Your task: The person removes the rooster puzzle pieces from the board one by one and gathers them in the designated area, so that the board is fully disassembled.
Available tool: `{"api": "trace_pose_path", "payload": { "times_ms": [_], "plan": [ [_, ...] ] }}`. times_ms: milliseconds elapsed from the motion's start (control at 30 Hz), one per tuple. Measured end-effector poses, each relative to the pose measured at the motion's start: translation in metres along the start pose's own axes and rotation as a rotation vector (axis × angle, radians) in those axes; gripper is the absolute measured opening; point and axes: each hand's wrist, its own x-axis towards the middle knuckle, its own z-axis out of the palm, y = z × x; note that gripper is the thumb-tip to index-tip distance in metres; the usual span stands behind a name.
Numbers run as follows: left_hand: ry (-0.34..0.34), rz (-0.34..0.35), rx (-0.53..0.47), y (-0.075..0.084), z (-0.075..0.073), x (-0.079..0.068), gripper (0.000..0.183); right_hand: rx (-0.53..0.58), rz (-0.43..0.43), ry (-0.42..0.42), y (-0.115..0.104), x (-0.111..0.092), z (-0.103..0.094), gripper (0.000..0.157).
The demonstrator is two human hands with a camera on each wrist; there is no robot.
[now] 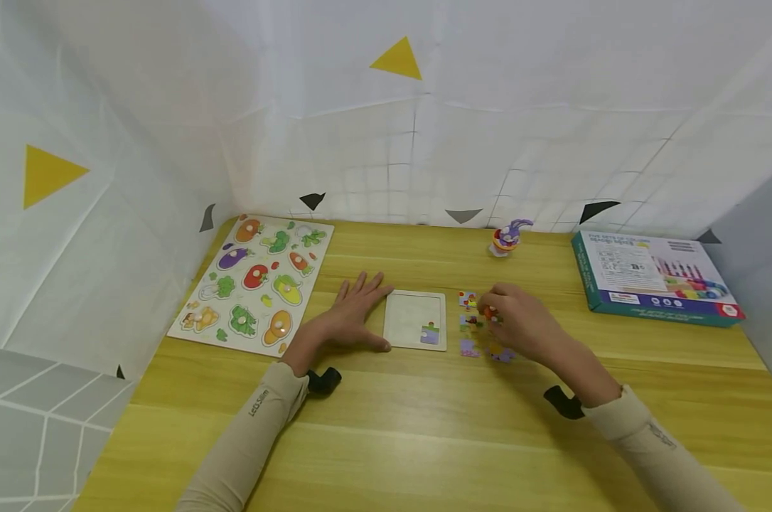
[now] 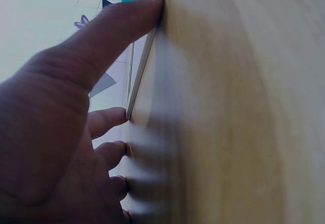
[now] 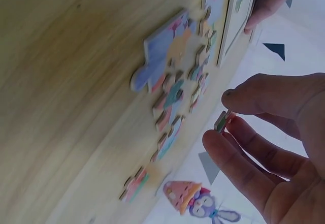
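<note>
A small square puzzle tray (image 1: 401, 320) lies on the table, with one jigsaw piece (image 1: 430, 334) in its lower right corner. My left hand (image 1: 347, 320) rests with spread fingers at its left side, thumb and index fingertip touching the tray's edge. Between thumb and fingertips, my right hand (image 1: 520, 323) pinches a small jigsaw puzzle piece (image 3: 221, 122), held above the table. The picture on that piece is mostly hidden by the fingers. Several loose puzzle pieces (image 1: 468, 348) lie right of the tray, partly under the right hand; the right wrist view shows a purple piece (image 3: 157, 54) closest.
To the left lies a vegetable puzzle board (image 1: 267, 299). A purple rabbit figure (image 1: 506, 238) stands at the back, and a flat teal-edged box (image 1: 655, 277) at the right. White sheeting (image 1: 335, 156) hangs behind the table (image 1: 386, 427).
</note>
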Motion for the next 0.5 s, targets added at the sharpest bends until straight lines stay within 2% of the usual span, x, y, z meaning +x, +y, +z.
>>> {"api": "trace_pose_path", "payload": {
  "times_ms": [500],
  "plan": [
    [0.001,-0.003,-0.014,-0.001,0.0,0.0,0.11,-0.023,0.029,0.034,0.016,-0.019,-0.008,0.017]
  ]
}}
